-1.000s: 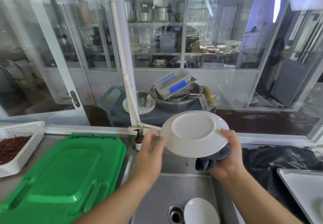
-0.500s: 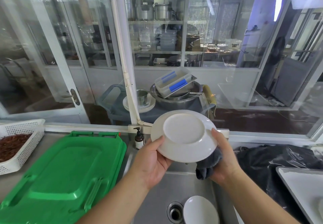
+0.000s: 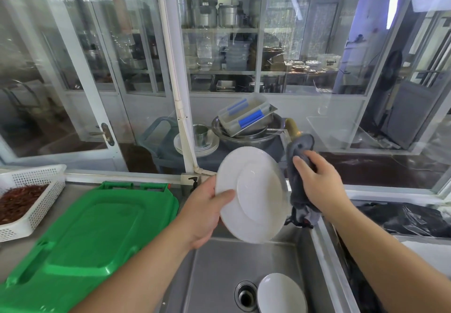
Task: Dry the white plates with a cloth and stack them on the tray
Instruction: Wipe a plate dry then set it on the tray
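Steel sink (image 3: 219, 276) below me and a glass partition beyond it frame the job. Over the basin I hold the white plate (image 3: 251, 193) tilted on edge, its eating face turned toward me. My left hand (image 3: 207, 211) grips its left rim, thumb curled onto the face and fingers hidden behind. My right hand (image 3: 319, 183) is curled round the grey cloth (image 3: 301, 198), just beside the plate's right edge; I cannot tell whether the cloth touches it. To dry well, I judge I should press the cloth flat on the face, sweep from centre to rim, and turn the plate with my left hand so no wet arc is missed. Another white plate (image 3: 280, 293) lies in the basin beside the drain (image 3: 245, 295). A green lid (image 3: 80, 237) covers the desk (image 3: 75, 188) at my left.
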A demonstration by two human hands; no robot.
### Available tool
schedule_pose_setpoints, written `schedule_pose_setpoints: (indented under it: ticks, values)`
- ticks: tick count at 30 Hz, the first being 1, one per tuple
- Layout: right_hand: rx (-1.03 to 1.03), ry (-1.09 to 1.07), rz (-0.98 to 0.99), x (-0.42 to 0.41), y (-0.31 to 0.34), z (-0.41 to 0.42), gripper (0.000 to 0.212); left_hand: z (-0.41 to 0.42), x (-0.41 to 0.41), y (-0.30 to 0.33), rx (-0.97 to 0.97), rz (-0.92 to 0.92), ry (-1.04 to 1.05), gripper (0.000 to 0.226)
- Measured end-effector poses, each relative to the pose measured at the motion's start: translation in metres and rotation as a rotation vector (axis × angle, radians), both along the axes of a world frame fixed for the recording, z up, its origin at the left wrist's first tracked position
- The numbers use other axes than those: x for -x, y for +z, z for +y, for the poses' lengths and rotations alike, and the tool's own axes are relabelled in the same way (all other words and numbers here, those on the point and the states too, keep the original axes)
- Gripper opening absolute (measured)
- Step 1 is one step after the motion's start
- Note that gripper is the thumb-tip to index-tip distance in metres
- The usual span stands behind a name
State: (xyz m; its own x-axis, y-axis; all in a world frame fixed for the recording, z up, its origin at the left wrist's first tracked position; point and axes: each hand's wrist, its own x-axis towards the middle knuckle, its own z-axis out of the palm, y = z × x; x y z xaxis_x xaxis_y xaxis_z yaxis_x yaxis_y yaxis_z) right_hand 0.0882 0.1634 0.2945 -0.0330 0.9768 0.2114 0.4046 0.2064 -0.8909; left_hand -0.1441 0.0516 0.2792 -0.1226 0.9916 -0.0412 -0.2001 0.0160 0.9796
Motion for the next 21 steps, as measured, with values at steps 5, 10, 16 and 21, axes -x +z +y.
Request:
schedule_pose_setpoints:
  ticks: [5,10,16,21]
  values:
    - [-0.289,0.082,-0.254,0.032,0.01,-0.007,0.027,-0.002,-0.01,-0.008,-0.062,0.201,-0.072,0.039]
    - [-0.685,0.299,-0.469,0.059,0.01,-0.044,0.033,-0.002,-0.015,-0.009,-0.066,0.199,-0.043,0.026]
    - [-0.865,0.246,-0.465,0.062,0.003,-0.034,0.032,-0.009,-0.012,-0.01,-0.059,0.116,-0.074,0.023]
    - [-0.266,0.078,-0.14,0.046,0.009,0.001,0.018,-0.01,-0.008,-0.007,-0.158,0.085,-0.016,0.033]
